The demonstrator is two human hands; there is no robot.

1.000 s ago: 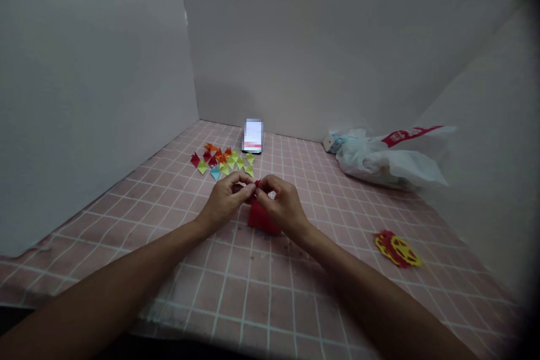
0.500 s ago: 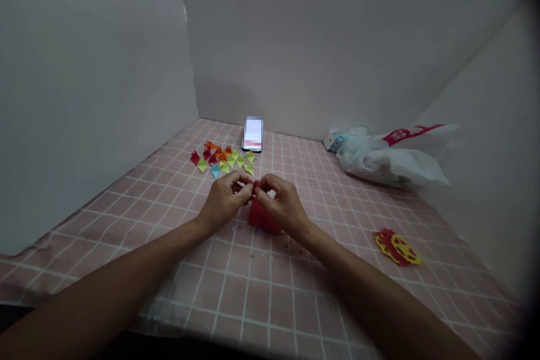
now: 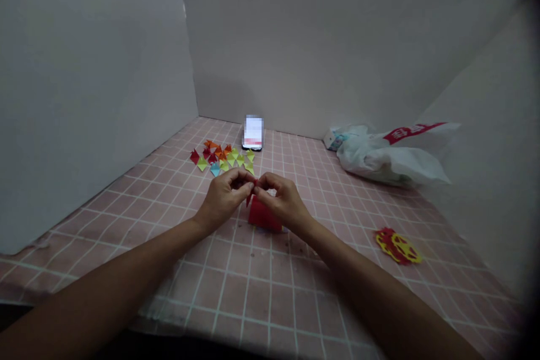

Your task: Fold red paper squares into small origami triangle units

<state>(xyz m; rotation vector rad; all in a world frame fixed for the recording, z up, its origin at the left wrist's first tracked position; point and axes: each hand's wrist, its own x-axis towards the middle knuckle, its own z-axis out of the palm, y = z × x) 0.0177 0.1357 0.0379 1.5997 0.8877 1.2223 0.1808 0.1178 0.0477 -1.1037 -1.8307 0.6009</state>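
A small piece of folded red paper [image 3: 249, 199] is pinched between my two hands, its pointed lower end hanging below the fingertips. My left hand [image 3: 225, 197] grips it from the left with thumb and fingers pressed together. From the other side, the thumb and forefinger of my right hand [image 3: 282, 199] close on its upper part, which the fingers mostly cover. Just under my right hand, a larger red sheet [image 3: 265, 216] stands or lies on the table, partly hidden by that hand. Beyond my left hand are several folded paper pieces [image 3: 230, 157] in orange, red, yellow and blue.
A lit phone [image 3: 253, 132] leans upright near the back wall. At the back right lie a white plastic bag [image 3: 392, 163] and a small box [image 3: 333, 139]. Red and yellow paper cut-outs [image 3: 399, 247] rest at the right on the pink checked tablecloth [image 3: 236, 292].
The red folded paper has turned between my fingers, so its point now hangs lower and shows more. More of the red sheet below is visible. Both hands stay in nearly the same place.
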